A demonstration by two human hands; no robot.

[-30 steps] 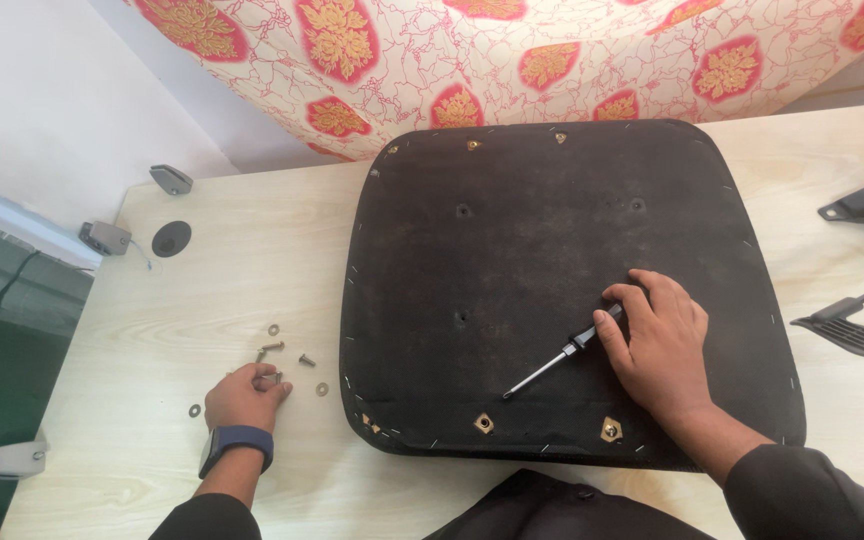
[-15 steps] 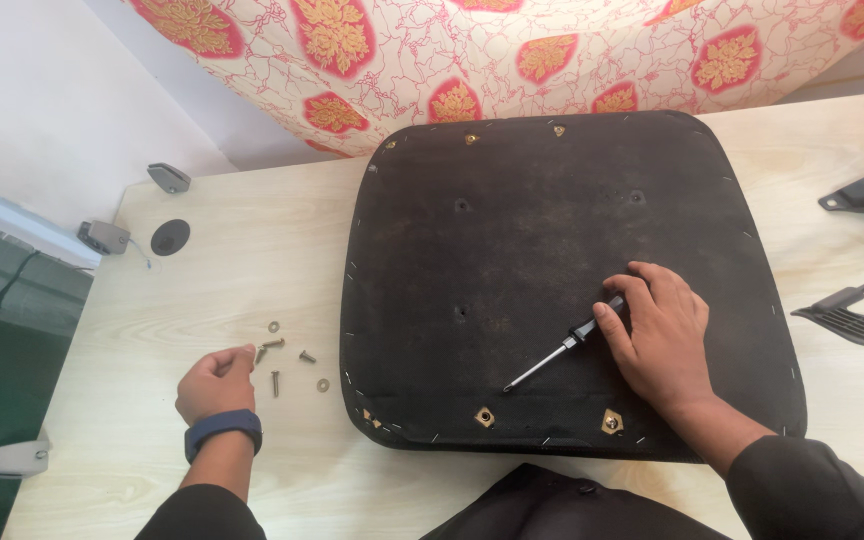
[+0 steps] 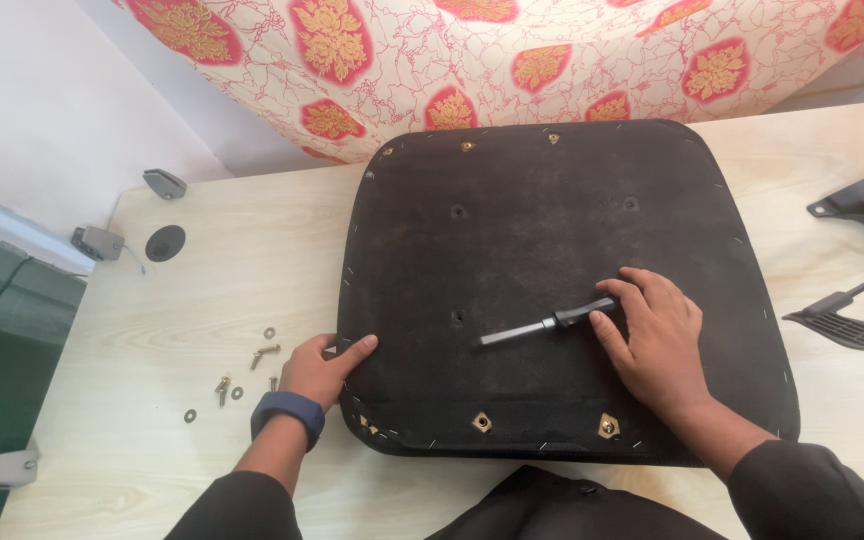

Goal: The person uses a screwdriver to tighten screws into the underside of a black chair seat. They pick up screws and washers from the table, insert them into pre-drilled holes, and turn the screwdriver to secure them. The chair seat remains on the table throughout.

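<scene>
— What covers the large black seat base [image 3: 562, 250]?
— Matt, rough black fabric, stapled along the rim, with brassy metal inserts.
— And the worktop [image 3: 202, 300]?
— Pale wood-grain laminate, smooth, faintly satin. At nine o'clock from the seat lie small brass-coloured metal screws and washers [image 3: 252, 365].
— The slim tool [image 3: 542, 325]?
— Grey metal shaft, dark plastic handle.

I see a pale wood-grain table [image 3: 202, 300] set against a plain white wall [image 3: 42, 90], a cream cloth with red and gold flower medallions [image 3: 512, 60] draped behind it, all in soft, even light.
</scene>
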